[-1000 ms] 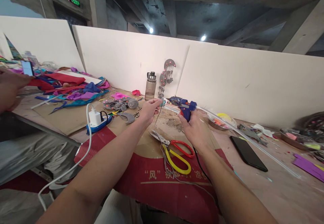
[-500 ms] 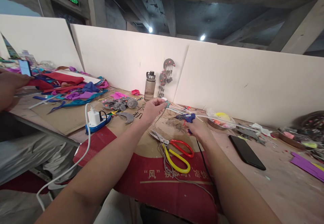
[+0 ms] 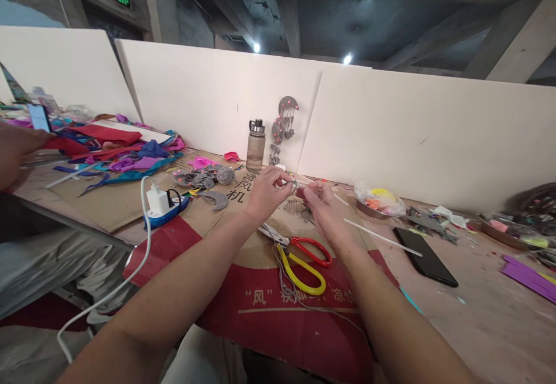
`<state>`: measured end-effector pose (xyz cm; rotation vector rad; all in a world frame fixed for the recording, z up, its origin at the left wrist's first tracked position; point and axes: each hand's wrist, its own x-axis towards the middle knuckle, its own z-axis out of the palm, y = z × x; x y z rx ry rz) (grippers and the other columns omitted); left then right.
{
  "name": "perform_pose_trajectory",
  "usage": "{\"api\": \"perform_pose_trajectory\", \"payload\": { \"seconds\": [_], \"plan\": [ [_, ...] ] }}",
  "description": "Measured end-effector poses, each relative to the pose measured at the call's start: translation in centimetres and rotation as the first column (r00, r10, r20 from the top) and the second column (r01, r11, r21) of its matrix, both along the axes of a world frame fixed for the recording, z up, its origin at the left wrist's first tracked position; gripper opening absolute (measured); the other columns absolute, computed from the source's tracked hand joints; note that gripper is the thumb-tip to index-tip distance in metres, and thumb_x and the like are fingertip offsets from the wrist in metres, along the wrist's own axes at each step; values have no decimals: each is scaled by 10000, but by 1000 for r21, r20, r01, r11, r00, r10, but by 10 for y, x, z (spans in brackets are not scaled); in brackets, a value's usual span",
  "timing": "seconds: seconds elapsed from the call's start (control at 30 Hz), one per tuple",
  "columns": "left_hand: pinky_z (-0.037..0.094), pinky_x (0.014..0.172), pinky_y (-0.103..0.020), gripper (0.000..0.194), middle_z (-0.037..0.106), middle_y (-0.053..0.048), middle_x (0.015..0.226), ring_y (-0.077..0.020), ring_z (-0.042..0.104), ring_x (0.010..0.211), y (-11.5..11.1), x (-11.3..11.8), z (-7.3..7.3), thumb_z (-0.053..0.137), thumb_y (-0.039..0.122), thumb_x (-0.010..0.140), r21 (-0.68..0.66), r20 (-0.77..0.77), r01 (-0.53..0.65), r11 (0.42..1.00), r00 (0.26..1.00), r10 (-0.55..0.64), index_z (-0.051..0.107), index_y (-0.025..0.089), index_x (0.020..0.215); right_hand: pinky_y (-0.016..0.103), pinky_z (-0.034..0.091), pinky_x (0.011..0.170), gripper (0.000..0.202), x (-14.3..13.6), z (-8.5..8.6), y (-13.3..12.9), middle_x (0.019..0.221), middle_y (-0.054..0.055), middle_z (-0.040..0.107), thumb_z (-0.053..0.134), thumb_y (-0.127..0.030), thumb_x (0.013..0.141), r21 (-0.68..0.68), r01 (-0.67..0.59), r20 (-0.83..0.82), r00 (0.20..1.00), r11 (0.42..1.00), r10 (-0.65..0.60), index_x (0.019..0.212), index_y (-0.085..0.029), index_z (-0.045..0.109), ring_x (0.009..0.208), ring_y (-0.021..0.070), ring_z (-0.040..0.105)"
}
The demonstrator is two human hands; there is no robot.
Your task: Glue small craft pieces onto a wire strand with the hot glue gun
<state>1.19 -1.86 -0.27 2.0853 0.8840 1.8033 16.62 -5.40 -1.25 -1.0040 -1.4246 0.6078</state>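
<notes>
My left hand (image 3: 270, 192) pinches a small grey-green piece (image 3: 294, 187) between thumb and fingertips above the cardboard. My right hand (image 3: 320, 200) has its fingertips closed at the right edge of that piece, partly hiding it. Below both hands lie scissors (image 3: 304, 265) with one red and one yellow handle, a grey cord (image 3: 299, 297) trailing over them. A clear glue stick (image 3: 382, 237) juts out right of my right wrist toward the phone. The glue gun's body is hidden behind my right hand and forearm.
Left of my hands are a crescent-shaped grey piece (image 3: 215, 200), a bottle (image 3: 256, 147) and a power strip (image 3: 167, 213) with a white charger. At right lie a black phone (image 3: 425, 256) and a bowl (image 3: 377, 210). Another person's hand (image 3: 19, 149) is at far left.
My right hand has let go of the blue glue gun and moved left to the small piece. The glue stick now slants lower, over the phone. My left hand keeps its pinch.
</notes>
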Motion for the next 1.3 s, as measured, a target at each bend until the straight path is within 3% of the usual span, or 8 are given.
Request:
{"api": "perform_pose_trajectory", "payload": {
  "seconds": [0.07, 0.13, 0.27, 0.47, 0.6, 0.7, 0.83, 1.3],
  "plan": [
    [389, 667, -244, 69, 600, -21, 777, -125, 501, 676, -2, 2, -1, 617, 139, 735, -14, -18, 9, 1000, 1000, -9, 646, 201, 744, 318, 480, 789, 355, -14, 1, -6, 821, -16, 635, 620, -422, 741, -47, -152, -208, 968, 987, 139, 955, -243, 400, 803, 151, 636],
    [386, 669, -240, 83, 592, -9, 741, -121, 501, 664, -4, 3, -2, 615, 129, 729, -27, -26, 29, 999, 999, -30, 646, 204, 747, 315, 483, 781, 405, -22, 1, -9, 764, -45, 617, 678, -365, 679, -72, -203, -329, 929, 977, 169, 934, -244, 388, 726, 134, 630],
    [407, 653, -230, 100, 626, -8, 762, -112, 532, 659, -6, 6, -5, 626, 144, 730, -89, 5, 67, 994, 998, -67, 639, 201, 811, 296, 495, 706, 365, -23, 3, -13, 702, -78, 552, 689, -300, 631, -103, -183, -360, 923, 978, 135, 872, -231, 424, 611, 104, 576],
    [441, 603, -218, 98, 667, -22, 798, -119, 616, 672, -7, 9, -6, 665, 211, 735, -215, 65, 148, 965, 988, -137, 651, 193, 830, 263, 483, 591, 174, -21, 2, -10, 664, -72, 502, 548, -269, 686, -126, -137, -358, 930, 983, 83, 836, -222, 473, 570, 96, 533],
    [430, 507, -198, 148, 656, -22, 754, -128, 650, 623, -8, 12, -8, 676, 293, 743, -321, 159, 303, 897, 951, -264, 643, 181, 835, 202, 360, 447, 157, -18, 0, -8, 623, -80, 448, 499, -261, 687, -144, -68, -288, 957, 987, 24, 839, -223, 478, 468, 70, 392],
    [449, 480, -192, 195, 653, -29, 757, -142, 667, 637, -9, 13, -9, 688, 320, 732, -342, 202, 381, 859, 922, -329, 634, 167, 842, 202, 363, 465, 149, -15, 2, -9, 684, -57, 489, 510, -298, 725, -119, 6, -186, 982, 993, -28, 849, -216, 495, 510, 75, 421],
    [503, 502, -209, 219, 671, -44, 782, -140, 659, 652, -11, 13, -7, 686, 330, 734, -347, 197, 381, 857, 923, -330, 645, 157, 861, 223, 401, 533, 187, -13, 6, -14, 737, -32, 530, 570, -363, 750, -79, 74, -72, 994, 994, -80, 834, -205, 514, 617, 106, 505],
    [521, 494, -210, 176, 670, -33, 735, -138, 668, 615, -15, 12, -3, 670, 305, 744, -385, 214, 361, 849, 930, -298, 647, 159, 839, 287, 402, 702, 184, -12, 7, -19, 786, 26, 638, 489, -330, 852, 83, 238, 222, 942, 968, -251, 803, -185, 592, 721, 158, 542]
  ]
}}
